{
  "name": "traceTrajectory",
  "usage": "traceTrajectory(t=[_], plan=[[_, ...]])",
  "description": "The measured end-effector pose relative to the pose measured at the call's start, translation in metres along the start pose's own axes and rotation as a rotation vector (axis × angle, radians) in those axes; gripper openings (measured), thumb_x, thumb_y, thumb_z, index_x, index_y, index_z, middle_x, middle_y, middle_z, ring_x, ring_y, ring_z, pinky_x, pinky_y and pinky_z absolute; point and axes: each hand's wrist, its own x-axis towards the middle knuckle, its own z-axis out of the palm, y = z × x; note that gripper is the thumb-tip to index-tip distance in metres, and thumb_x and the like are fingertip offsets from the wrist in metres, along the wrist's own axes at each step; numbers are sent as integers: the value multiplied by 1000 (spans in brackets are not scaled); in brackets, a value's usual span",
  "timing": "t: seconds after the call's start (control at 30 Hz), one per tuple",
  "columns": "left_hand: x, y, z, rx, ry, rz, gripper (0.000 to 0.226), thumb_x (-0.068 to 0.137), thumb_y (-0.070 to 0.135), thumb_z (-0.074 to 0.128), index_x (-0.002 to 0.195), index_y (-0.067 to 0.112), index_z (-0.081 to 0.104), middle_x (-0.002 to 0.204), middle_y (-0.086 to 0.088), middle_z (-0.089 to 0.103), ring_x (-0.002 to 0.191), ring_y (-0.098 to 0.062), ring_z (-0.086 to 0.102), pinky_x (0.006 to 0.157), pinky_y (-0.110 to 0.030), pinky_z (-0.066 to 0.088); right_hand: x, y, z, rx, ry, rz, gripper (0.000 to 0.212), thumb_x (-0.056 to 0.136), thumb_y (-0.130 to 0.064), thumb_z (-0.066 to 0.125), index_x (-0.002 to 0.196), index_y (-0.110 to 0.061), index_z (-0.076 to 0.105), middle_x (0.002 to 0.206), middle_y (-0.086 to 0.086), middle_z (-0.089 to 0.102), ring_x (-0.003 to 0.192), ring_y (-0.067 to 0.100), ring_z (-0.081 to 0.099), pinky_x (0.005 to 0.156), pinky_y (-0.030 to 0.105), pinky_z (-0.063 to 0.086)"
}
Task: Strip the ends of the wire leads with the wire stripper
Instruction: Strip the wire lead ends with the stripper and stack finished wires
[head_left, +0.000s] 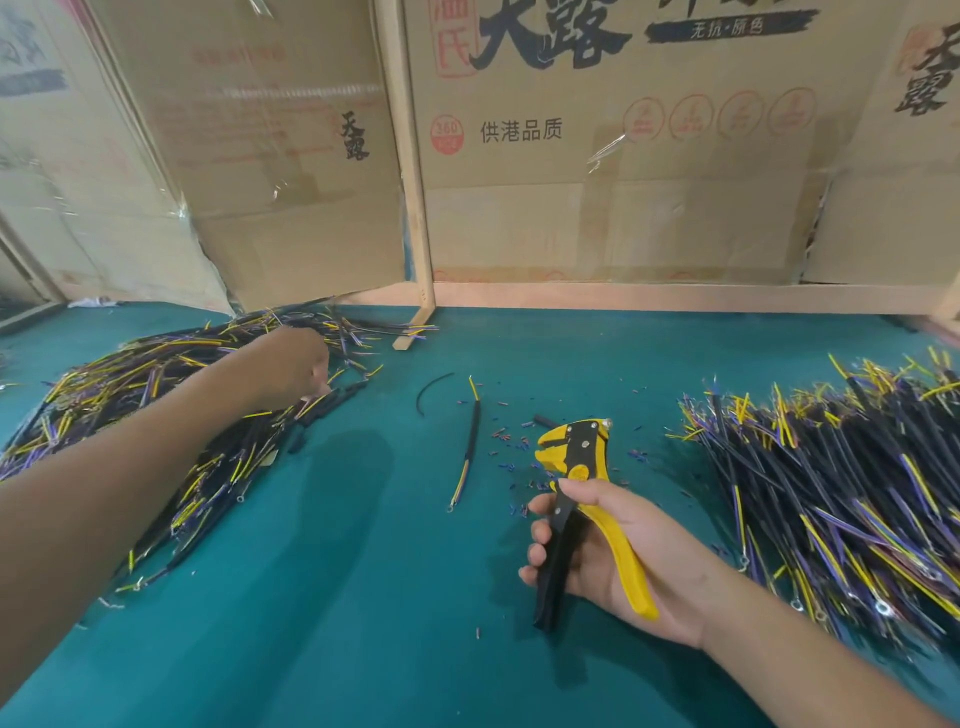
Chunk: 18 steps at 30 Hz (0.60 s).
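- Your right hand (608, 551) is wrapped round the handles of the wire stripper (582, 499), thumb on the yellow handle, fingers curled round the black one. The handles stand spread and the yellow head looks open, pointing up and away from you over the green mat (363, 597).
- Your left hand (293, 366) is out over the left pile of leads (156, 415). Its fingers are curled down into the wires; from this angle you cannot tell whether they have closed on one yet.
- The relation that matters: the leads you are reaching for lie well to the left of the stripper's head, with most of their long axes running diagonally from near-left to far-right. Whatever lead you lift has to travel right and be turned so its end enters the head from the left side.
- The left hand is plainly the nearer one to that pile; the stripper hand can wait where it is.
- A single loose lead (470, 441) lies between both hands, lengthwise toward you, just left of the stripper head.
- The right pile of leads (831, 493) sits just beyond your right wrist; small insulation scraps (511, 449) are scattered round the stripper head.
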Motion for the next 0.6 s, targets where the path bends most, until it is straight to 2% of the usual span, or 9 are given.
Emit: traceTrajectory(t=[0.1,0.2,0.27,0.3,0.37,0.47,0.53,0.6], plan=[[-5,13,-16,-24,93,40,20,92,19,67,79,3,68,78,-7,61,76,-26,55,74,-36,47,-1,0,2,-2,-1,7,33,86,-26,63,104,2,59,82,18,53,71,32,56,77,50,55],[-6,25,-28,-299,298,79,12,91,16,69,82,7,71,72,-1,65,71,-22,59,62,-29,42,-1,0,2,3,-4,4,33,85,-26,65,103,1,60,81,19,54,71,32,56,77,50,56],[-9,36,-31,-470,370,132,12,92,16,68,81,10,68,70,1,65,62,-16,57,54,-23,41,0,0,2,4,-7,3,33,84,-26,66,101,2,61,82,19,54,71,32,56,77,50,55],[-10,40,-30,-530,349,159,13,93,18,67,82,11,66,70,-1,67,60,-17,57,53,-21,43,0,0,1,5,-8,2,33,84,-26,66,101,2,61,82,19,54,71,33,56,77,50,56],[-10,45,-21,-542,201,165,20,94,25,66,85,8,62,73,-9,69,59,-22,60,57,-26,47,0,0,0,8,-7,4,33,84,-26,65,102,2,61,82,19,54,71,33,57,76,50,56],[-14,46,7,-261,-85,134,35,96,38,62,79,9,53,67,-15,56,56,-22,47,51,-24,38,1,1,0,7,-8,7,33,85,-26,66,102,2,62,82,19,54,71,33,57,76,50,56],[-18,48,29,-183,-139,142,33,96,43,61,81,15,55,72,-6,54,64,-20,46,53,-22,36,2,1,-1,9,-6,7,35,84,-26,67,102,3,63,82,19,55,71,33,57,77,50,56],[-21,51,50,-162,-110,145,31,95,46,61,85,17,55,83,2,58,81,-18,51,69,-29,41,2,1,-2,5,-10,4,34,86,-26,66,104,3,62,82,19,55,71,34,57,78,50,56]])
